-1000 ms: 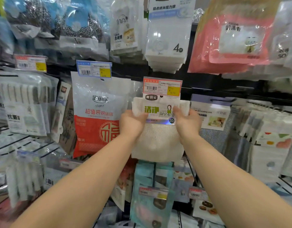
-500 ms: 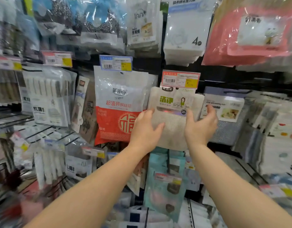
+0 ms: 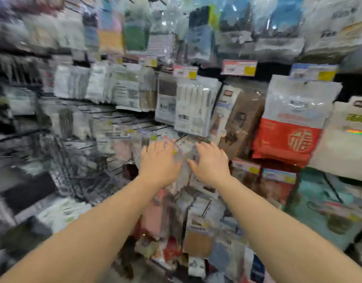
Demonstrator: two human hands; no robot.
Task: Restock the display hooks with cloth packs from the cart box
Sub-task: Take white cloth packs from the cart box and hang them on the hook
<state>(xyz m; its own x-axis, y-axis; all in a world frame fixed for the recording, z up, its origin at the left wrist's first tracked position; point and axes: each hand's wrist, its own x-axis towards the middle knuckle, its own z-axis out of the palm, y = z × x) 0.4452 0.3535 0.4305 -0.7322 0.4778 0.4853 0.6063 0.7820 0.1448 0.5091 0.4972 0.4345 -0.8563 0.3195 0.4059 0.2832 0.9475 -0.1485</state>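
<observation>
The view is blurred by motion. The white cloth pack (image 3: 347,139) with the green label hangs on its hook at the far right, beside a red and white bag (image 3: 288,127). My left hand (image 3: 158,162) and my right hand (image 3: 211,163) are side by side in the middle of the frame, fingers spread and relaxed, holding nothing. They hover in front of lower hanging packs, well left of the cloth pack. The cart box is out of sight.
Hooks crowded with hanging packs fill the display wall, with price tags (image 3: 239,68) above each row. Bare black wire hooks (image 3: 123,117) stick out at the left. Teal packs (image 3: 329,203) hang at the lower right.
Both hands let go of the white cloth pack, which stays hanging. The view swung left and down, and the hands came away, now empty and open.
</observation>
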